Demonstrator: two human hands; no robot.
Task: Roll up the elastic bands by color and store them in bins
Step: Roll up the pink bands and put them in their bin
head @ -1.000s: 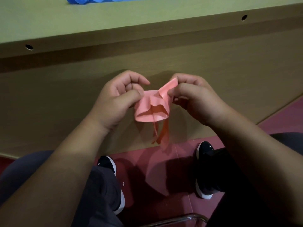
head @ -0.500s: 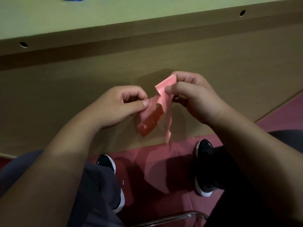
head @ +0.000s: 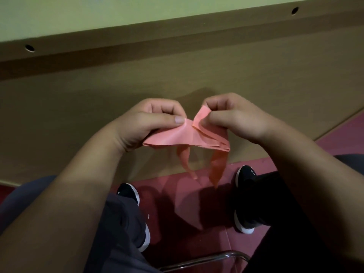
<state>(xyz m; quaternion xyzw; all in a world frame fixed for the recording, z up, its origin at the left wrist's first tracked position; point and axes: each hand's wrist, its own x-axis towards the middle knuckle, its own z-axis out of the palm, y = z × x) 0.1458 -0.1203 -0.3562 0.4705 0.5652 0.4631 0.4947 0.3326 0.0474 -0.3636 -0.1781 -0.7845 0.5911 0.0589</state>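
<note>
- Sideways, the pink elastic band [head: 177,137] stretches between both hands, its long axis running left to right and nearly level, in the air before the wooden desk front [head: 98,95].
- Left hand [head: 143,125]: thumb and curled fingers pinch the band's left part.
- Right hand [head: 242,119]: curled fingers pinch a folded end that points upward.
- Two loose tails [head: 216,166] hang downward, above the red floor [head: 187,203] between the black shoes [head: 129,194].

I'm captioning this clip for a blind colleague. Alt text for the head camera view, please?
A left hand and a right hand pinch a folded pink elastic band between them, two loose ends dangling. Behind is a wooden desk front; below, black shoes on a red floor.
</note>
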